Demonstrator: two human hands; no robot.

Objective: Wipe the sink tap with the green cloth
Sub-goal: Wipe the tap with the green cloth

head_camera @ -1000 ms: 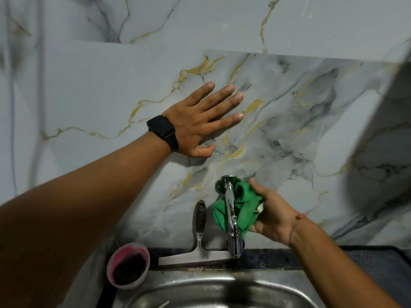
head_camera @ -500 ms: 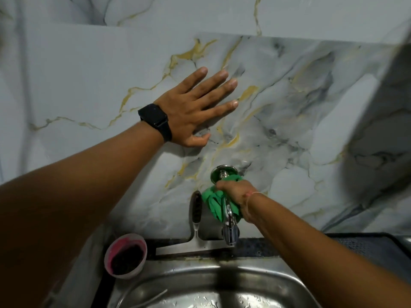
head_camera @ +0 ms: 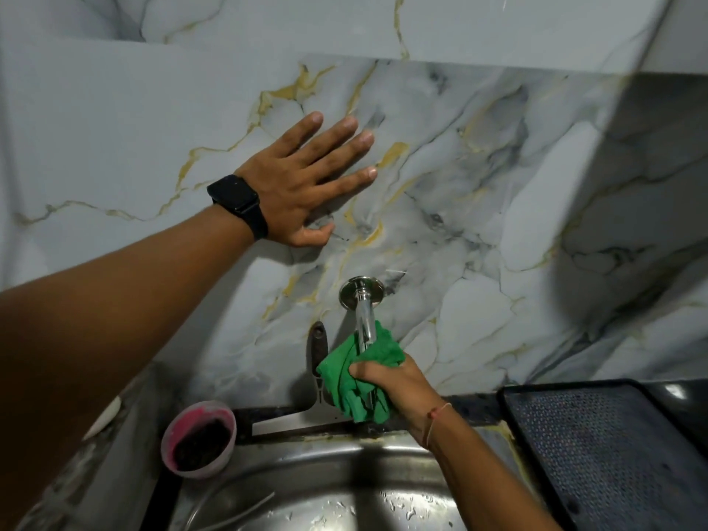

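While right hand (head_camera: 398,381) clamps green cloth (head_camera: 354,377) round lower tap (head_camera: 366,320) over sink (head_camera: 344,492), we brace left hand (head_camera: 302,182) flat, fingers spread, on marble wall (head_camera: 498,185). We judge: keep wrap snug, slide along spout, twist (outlet hidden by cloth). We count: one sink, one black tray (head_camera: 613,454), one squeegee (head_camera: 306,415), one pink cup (head_camera: 199,438), one tap, one cloth.

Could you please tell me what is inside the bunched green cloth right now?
The green cloth, gripped by the right hand, wraps the lower part of the sink tap. The tap's upper pipe and wall flange show above it; the spout end is covered, so its state cannot be seen.
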